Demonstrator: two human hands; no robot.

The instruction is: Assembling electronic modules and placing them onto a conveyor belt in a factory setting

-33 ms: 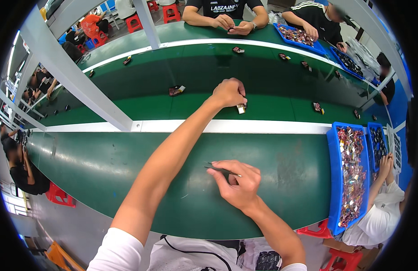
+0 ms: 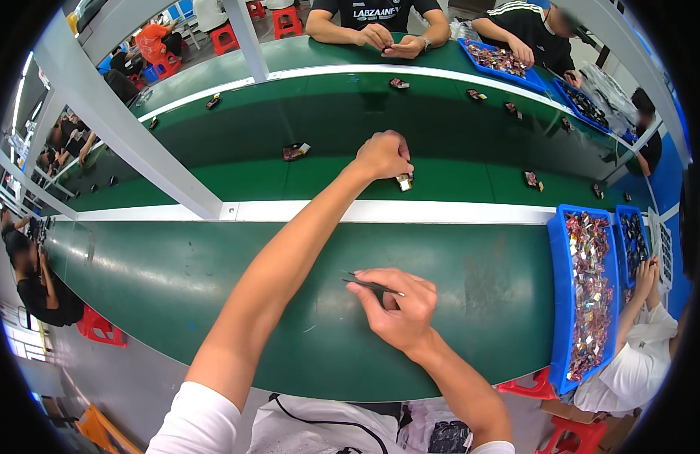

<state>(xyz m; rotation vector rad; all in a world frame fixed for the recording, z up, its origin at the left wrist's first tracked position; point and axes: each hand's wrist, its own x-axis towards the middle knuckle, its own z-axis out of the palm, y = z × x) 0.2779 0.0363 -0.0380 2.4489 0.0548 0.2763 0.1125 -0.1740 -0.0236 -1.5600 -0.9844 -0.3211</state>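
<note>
My left hand (image 2: 384, 155) reaches across the white rail to the green belt. Its fingers are pinched at the top of a small electronic part (image 2: 404, 182) with a silvery-white block and dark edges. The fingertips are partly hidden behind the hand, and I cannot tell whether the part is lifted or touches the belt. Closer to me, my right hand (image 2: 401, 306) is closed around dark tweezers (image 2: 373, 286), their tips pointing left above the green table (image 2: 486, 303). Nothing shows between the tips.
More small parts, one of them (image 2: 295, 151) left of my hand, lie along the belt (image 2: 236, 163). A blue bin (image 2: 560, 303) full of parts stands at right, beside a co-worker's hands (image 2: 647, 276). A white post (image 2: 130, 113) rises at left. People sit across the belt.
</note>
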